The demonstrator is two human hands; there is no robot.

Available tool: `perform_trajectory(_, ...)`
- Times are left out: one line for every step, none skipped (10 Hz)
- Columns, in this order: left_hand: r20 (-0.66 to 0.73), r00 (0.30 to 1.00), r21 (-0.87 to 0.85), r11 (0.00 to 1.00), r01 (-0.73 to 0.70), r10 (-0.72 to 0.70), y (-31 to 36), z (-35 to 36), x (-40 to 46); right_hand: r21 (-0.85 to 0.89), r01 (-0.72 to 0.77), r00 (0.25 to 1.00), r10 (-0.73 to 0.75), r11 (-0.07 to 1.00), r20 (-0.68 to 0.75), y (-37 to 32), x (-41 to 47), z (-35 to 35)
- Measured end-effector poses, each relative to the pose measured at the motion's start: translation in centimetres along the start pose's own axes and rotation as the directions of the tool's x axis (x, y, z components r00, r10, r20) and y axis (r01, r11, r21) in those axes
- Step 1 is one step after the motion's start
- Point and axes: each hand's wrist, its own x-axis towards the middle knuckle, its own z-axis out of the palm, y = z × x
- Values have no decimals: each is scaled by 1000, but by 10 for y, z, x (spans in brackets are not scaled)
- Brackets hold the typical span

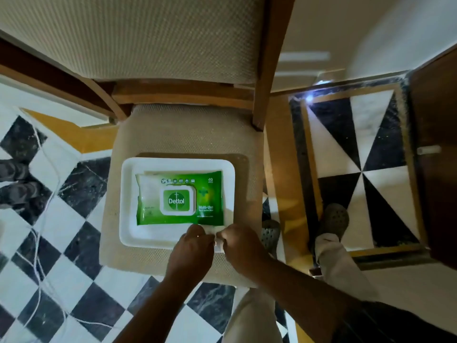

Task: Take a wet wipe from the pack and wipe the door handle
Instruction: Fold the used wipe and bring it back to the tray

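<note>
A green wet wipe pack (179, 198) with a shut white flip lid lies flat in a white tray (128, 204) on a chair seat. Just below the pack's near edge, my left hand (191, 251) and my right hand (241, 246) meet over the tray's front rim. Both pinch a small white wet wipe (217, 240), folded or bunched between the fingertips; most of it is hidden by the fingers. A dark wooden door (435, 169) stands at the right edge, with a pale handle (429, 150) on it, seen small and blurred.
The beige padded chair (183, 134) with a wooden frame fills the middle, its backrest at the top. The floor has black-and-white tiles (74, 194). A thin white cord (39, 243) trails over the tiles on the left. My feet in grey clogs (335, 219) stand right of the chair.
</note>
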Motion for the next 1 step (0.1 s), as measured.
perform_trajectory(32,999,-59,998,12,-10,-2,-2,-7,122,-61,997,67,991,-47,5,-12,-16)
